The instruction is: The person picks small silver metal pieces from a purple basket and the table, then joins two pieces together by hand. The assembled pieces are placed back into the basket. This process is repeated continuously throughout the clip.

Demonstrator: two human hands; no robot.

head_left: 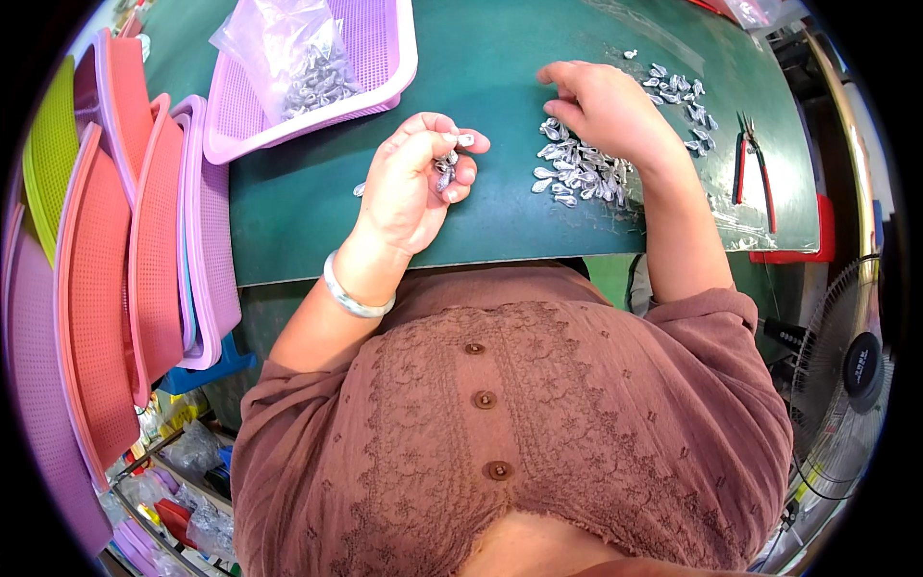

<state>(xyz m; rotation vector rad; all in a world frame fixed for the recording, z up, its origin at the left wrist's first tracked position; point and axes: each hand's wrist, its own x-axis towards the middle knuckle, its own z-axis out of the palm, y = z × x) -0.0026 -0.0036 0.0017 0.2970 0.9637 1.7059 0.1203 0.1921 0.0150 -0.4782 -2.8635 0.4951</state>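
My left hand (413,178) is raised above the table's near edge, closed around a few small silver teardrop-shaped metal pieces (445,171). Another pale piece (466,140) shows between its thumb and forefinger. To the right, my right hand (615,106) hovers at the far side of a loose pile of similar silver pieces (582,173). Its forefinger and thumb are apart, and nothing shows between them; its other fingers are partly hidden. A smaller scatter of the pieces (678,91) lies beyond my right wrist. One stray piece (360,189) sits beside my left wrist.
On the green table (481,58), a lilac basket (404,58) holds a clear plastic bag (288,48) of grey pieces. Red-handled pliers (739,168) lie at the right. Pink, purple and green baskets (101,288) are stacked at the left; a fan (827,356) stands lower right.
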